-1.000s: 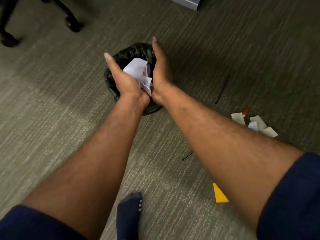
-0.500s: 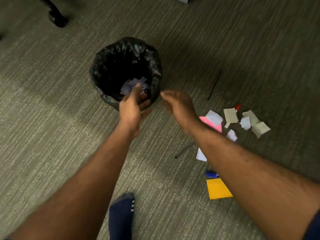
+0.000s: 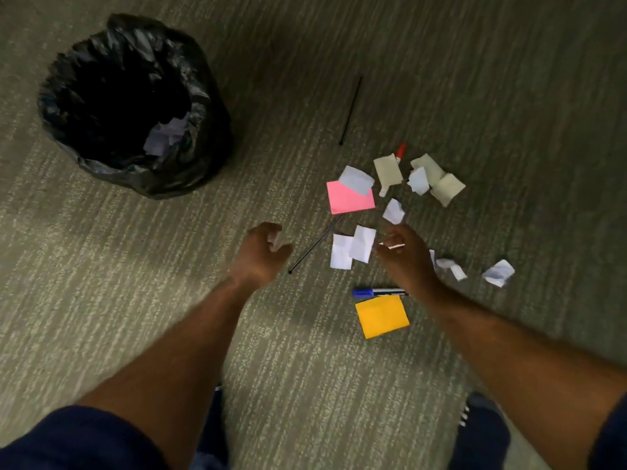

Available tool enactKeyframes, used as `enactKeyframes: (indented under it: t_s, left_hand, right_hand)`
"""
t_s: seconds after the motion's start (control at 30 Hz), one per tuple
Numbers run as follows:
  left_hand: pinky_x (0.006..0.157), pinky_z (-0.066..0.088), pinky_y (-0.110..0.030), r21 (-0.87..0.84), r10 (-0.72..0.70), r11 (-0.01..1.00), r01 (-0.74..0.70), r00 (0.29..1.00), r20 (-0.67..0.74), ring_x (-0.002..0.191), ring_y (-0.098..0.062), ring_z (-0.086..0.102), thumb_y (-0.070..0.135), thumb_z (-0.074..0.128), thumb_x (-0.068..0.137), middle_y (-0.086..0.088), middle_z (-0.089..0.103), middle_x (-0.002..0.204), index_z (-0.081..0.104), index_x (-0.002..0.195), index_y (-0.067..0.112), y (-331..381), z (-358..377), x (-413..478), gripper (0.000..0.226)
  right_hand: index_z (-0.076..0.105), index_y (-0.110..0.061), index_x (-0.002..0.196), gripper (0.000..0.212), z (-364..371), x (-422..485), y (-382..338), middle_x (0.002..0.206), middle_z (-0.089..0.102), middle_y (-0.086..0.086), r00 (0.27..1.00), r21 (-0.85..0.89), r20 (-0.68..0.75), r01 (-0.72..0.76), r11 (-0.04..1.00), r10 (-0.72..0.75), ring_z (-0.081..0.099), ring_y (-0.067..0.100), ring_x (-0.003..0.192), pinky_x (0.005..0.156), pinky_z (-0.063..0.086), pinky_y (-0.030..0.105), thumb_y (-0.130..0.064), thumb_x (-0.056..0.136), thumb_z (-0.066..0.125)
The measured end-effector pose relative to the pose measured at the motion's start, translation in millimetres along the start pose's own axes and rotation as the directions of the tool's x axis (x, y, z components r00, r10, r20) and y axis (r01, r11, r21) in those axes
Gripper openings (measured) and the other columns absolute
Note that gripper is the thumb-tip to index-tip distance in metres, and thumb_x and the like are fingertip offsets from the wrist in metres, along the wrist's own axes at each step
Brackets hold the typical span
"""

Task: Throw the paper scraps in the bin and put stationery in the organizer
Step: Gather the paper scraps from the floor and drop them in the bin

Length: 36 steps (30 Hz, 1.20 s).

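The bin, lined with a black bag, stands on the carpet at upper left with white scraps inside. Several white and beige paper scraps lie scattered at centre right, along with a pink note and an orange note. A blue-capped marker lies just above the orange note. A red-capped pen peeks out from under a beige scrap. My left hand hovers empty, fingers curled apart, left of the scraps. My right hand hovers open over the white scraps.
Two thin black sticks lie on the carpet, one above the scraps and one between my hands. My feet in dark socks show at the bottom edge. No organizer is in view.
Both hands let the white scraps fall into the bin, then drew back and right toward the pile on the carpet. The view shifted right.
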State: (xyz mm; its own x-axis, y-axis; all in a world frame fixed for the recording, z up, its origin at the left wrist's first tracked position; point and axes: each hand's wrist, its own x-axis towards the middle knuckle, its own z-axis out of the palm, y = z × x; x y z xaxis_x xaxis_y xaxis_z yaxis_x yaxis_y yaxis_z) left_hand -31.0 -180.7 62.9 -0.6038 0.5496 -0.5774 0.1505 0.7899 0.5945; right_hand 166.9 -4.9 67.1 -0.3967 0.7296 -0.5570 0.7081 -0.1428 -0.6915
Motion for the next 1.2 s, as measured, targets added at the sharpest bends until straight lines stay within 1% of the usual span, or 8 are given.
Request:
enactKeyframes:
  t_s: [0.13,0.27,0.43,0.6,0.8,0.97,1.1,1.2]
  left_hand:
    - [0.092,0.049,-0.035,0.136,0.028,0.990,-0.045,0.993,0.118,0.108,-0.028,0.060,0.030,0.070,0.081,-0.011,0.057,0.122,0.052,0.128,0.017,3.2,49.0,3.0,0.052]
    - [0.110,0.036,-0.038,0.385,0.129,0.894,-0.230,0.954,0.272,0.135,-0.031,0.037,0.034,0.067,0.082,-0.014,0.036,0.146,0.036,0.142,0.013,13.8,86.4,6.2,0.071]
    - [0.105,0.041,-0.048,0.571,0.311,0.702,-0.424,0.905,0.290,0.142,-0.031,0.024,0.041,0.069,0.076,-0.008,0.026,0.153,0.027,0.146,0.021,33.1,119.4,20.6,0.084]
    - [0.110,0.030,-0.060,0.700,0.247,0.597,-0.392,0.920,0.304,0.148,-0.037,0.001,0.053,0.054,0.086,-0.012,-0.002,0.162,0.006,0.152,0.028,53.4,153.8,29.6,0.085]
    - [0.111,0.027,-0.062,0.721,0.207,0.616,-0.318,0.948,0.241,0.148,-0.041,-0.005,0.042,0.048,0.094,-0.015,-0.013,0.161,0.001,0.151,0.035,60.6,184.2,28.8,0.075]
    - [0.107,0.035,-0.053,0.652,0.239,0.699,-0.295,0.955,0.175,0.142,-0.042,0.019,0.028,0.049,0.094,-0.020,0.011,0.158,0.025,0.146,0.030,57.7,190.0,22.4,0.057]
    - [0.100,0.045,-0.049,0.555,0.282,0.777,-0.296,0.953,0.112,0.128,-0.037,0.032,0.024,0.065,0.084,-0.018,0.028,0.142,0.043,0.133,0.025,60.1,185.6,27.0,0.054]
    - [0.101,0.045,-0.047,0.406,0.190,0.893,-0.195,0.980,0.053,0.124,-0.035,0.032,0.011,0.074,0.076,-0.015,0.031,0.134,0.052,0.125,0.020,68.8,183.9,31.9,0.055]
  right_hand:
    - [0.055,-0.011,0.111,0.032,-19.5,-11.5,44.7,0.100,0.060,0.011,0.999,-0.013,-0.033,-0.037,0.999,0.036,0.060,0.022,0.087,0.063,0.045,0.013,-0.007,0.082,0.070]
    - [0.053,-0.020,0.101,0.029,-30.3,-15.4,81.7,0.101,0.065,0.007,1.000,-0.041,-0.023,0.015,0.999,-0.016,0.063,0.016,0.091,0.071,0.048,0.018,-0.002,0.082,0.067]
    - [0.051,-0.023,0.102,0.031,-34.3,-10.0,106.4,0.091,0.065,0.005,0.999,-0.019,-0.036,-0.024,1.000,0.023,0.065,0.015,0.081,0.075,0.053,0.036,-0.008,0.083,0.069]
    - [0.053,-0.018,0.107,0.033,-34.6,1.9,121.4,0.099,0.062,0.010,0.999,0.022,-0.043,-0.017,1.000,0.018,0.063,0.022,0.086,0.077,0.052,0.036,-0.007,0.082,0.071]
    - [0.055,-0.015,0.112,0.034,-38.4,7.3,124.6,0.098,0.060,0.005,0.999,0.026,-0.043,0.026,0.999,-0.025,0.063,0.021,0.086,0.071,0.050,0.029,-0.007,0.082,0.069]
    - [0.057,-0.015,0.112,0.035,-47.9,11.2,123.5,0.099,0.059,0.006,0.996,0.044,-0.092,0.022,0.999,-0.018,0.064,0.022,0.085,0.075,0.053,0.034,-0.007,0.081,0.070]
    - [0.058,-0.012,0.112,0.033,-57.7,13.5,122.1,0.097,0.058,0.005,0.993,0.040,-0.116,0.032,0.999,-0.027,0.061,0.015,0.079,0.069,0.047,0.020,-0.006,0.081,0.068]
    - [0.057,-0.013,0.111,0.032,-63.0,16.5,125.2,0.098,0.059,0.008,0.995,0.053,-0.102,0.026,0.998,-0.020,0.062,0.017,0.080,0.071,0.049,0.025,-0.006,0.082,0.068]
